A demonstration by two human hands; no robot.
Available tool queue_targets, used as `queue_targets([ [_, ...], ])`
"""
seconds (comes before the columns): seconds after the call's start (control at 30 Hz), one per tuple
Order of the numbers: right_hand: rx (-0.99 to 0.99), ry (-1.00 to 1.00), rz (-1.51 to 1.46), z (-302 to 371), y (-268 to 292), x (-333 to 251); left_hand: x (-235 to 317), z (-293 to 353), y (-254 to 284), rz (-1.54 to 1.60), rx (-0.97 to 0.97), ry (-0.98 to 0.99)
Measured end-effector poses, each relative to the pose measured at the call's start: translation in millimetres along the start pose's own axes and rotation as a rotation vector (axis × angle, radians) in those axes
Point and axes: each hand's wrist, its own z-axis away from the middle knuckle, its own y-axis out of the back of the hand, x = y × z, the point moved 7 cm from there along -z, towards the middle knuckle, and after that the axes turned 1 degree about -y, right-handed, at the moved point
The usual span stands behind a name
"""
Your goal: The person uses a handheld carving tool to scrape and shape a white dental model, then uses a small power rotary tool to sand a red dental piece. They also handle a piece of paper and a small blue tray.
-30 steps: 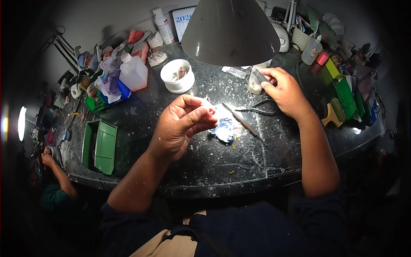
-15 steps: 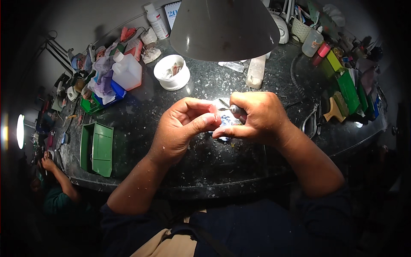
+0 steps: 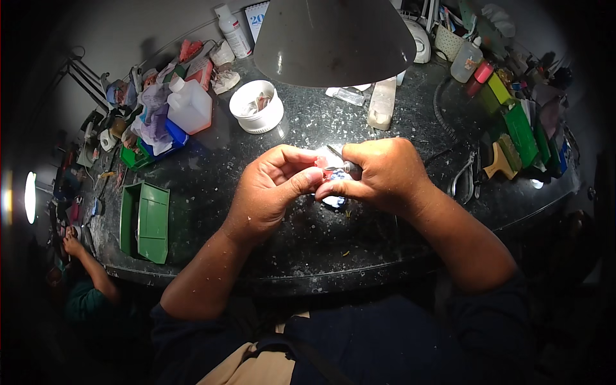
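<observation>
My left hand (image 3: 276, 183) pinches a small pink, translucent piece (image 3: 323, 164) between thumb and fingertips, over the middle of the dark bench. From the right, my right hand (image 3: 385, 172) grips a grey rotary handpiece (image 3: 351, 168) with a thin metal tip. That tip points left and meets or nearly meets the pink piece; contact is too small to be sure. Most of the handpiece is hidden in my fist. Beneath both hands lies a crumpled white and blue cloth or paper (image 3: 335, 200).
A lamp shade (image 3: 335, 45) hangs above. White round pot (image 3: 256, 115), whitish bar (image 3: 382, 106), green bin (image 3: 153, 221) and white jug (image 3: 190, 106) stand around. Pliers (image 3: 463, 183) lie right, near green boxes (image 3: 521, 135). Another person's arm (image 3: 96, 273) is at far left.
My right hand has shifted slightly left, bringing the handpiece tip lower and against or very near the pink piece. My left hand stays nearly in place. The view has moved slightly.
</observation>
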Motion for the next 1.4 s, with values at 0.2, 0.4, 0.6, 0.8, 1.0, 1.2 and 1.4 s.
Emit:
queue_targets([
  [0.2,-0.009,0.002,0.026,-1.3,-2.4,-0.7,-2.8,-1.0,1.2,0.009,-0.004,-0.030],
  [0.4,0.029,0.015,-0.011,1.3,2.3,-3.9,-2.1,-0.6,0.1,-0.009,0.004,-0.038],
  [0.6,0.045,0.043,0.024,2.1,1.3,-5.9,-2.6,-0.7,-0.3,0.003,-0.009,-0.027],
  [0.8,0.044,0.026,0.028,1.2,0.7,-3.0,-1.2,-1.0,-2.3,-0.016,-0.015,-0.014],
  [1.0,0.004,0.002,0.033,1.1,-1.8,-1.8,-5.0,-1.9,-0.3,-0.010,-0.017,-0.023],
  [1.2,-0.014,0.007,0.050,2.3,-1.5,-2.8,-5.4,-1.7,-0.8,0.006,-0.022,-0.017],
  [1.4,0.029,-0.003,0.071,2.0,-3.4,0.0,-4.0,-2.1,-1.3,-0.048,-0.037,-0.028],
])
